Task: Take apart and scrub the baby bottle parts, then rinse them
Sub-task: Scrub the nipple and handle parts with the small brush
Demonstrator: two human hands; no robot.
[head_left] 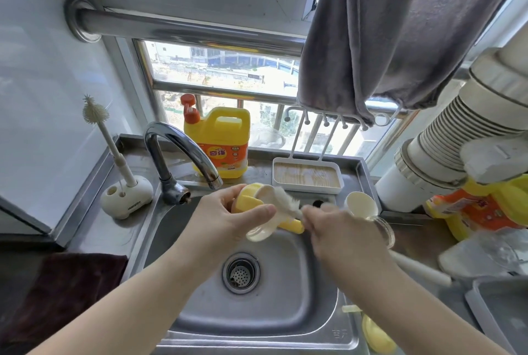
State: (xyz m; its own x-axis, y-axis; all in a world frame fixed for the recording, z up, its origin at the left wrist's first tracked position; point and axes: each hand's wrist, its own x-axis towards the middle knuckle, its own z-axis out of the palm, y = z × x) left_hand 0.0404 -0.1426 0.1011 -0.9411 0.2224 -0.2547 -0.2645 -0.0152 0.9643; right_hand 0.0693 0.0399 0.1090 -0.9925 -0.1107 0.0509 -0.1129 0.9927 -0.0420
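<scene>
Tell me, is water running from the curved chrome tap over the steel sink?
Off, as far as visible. No stream leaves the curved chrome tap spout, and no stream shows in the steel sink below.

A chrome faucet (183, 152) is arching just behind the grip; a yellow detergent jug (218, 144) is standing beyond it. A white tray (307, 177) is sitting behind and right, a grey towel (400, 32) is hanging above, and a drain strainer (241, 272) is lying below.

Both hands (228, 219) (343, 233), fingers curled.
</scene>
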